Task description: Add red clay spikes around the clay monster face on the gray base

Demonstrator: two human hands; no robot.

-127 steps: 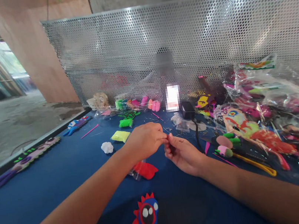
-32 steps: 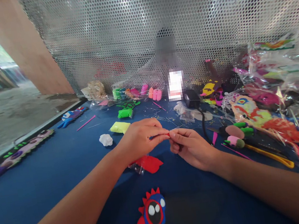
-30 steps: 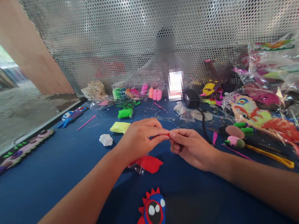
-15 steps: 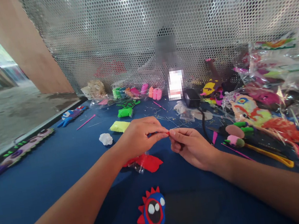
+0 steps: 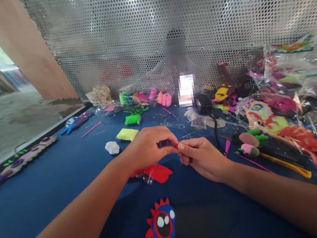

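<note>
Pinched small and narrow between the fingertips of both hands was a bit of red clay [image 5: 177, 146], held above the blue table [image 5: 95, 172] near the middle of the view. At the far left, a long purple-legged figure [image 5: 23, 159] lay along the table edge, with a blue figure [image 5: 75, 122] beyond it and a pink stick [image 5: 91, 129] beside that. A white lump [image 5: 112, 147] and a yellow packet [image 5: 126, 134] lay near the left hand. Its forearm slanted up from the lower left corner; the left hand [image 5: 152, 145] was turned back upward, forefinger arched over the thumb with a gap between them, their tips meeting at the clay. Below it lay a red packet [image 5: 159, 173], and nearer the person a spiky red and blue face [image 5: 163, 223]. Farther right, the right hand [image 5: 204, 156] lay on its side, thumb stretched on top and the other fingers curled underneath, its forearm running off to the lower right. Past it were a black box [image 5: 204, 104], a yellow loop [image 5: 290, 165] and a heap of clear bags [image 5: 305, 89].
</note>
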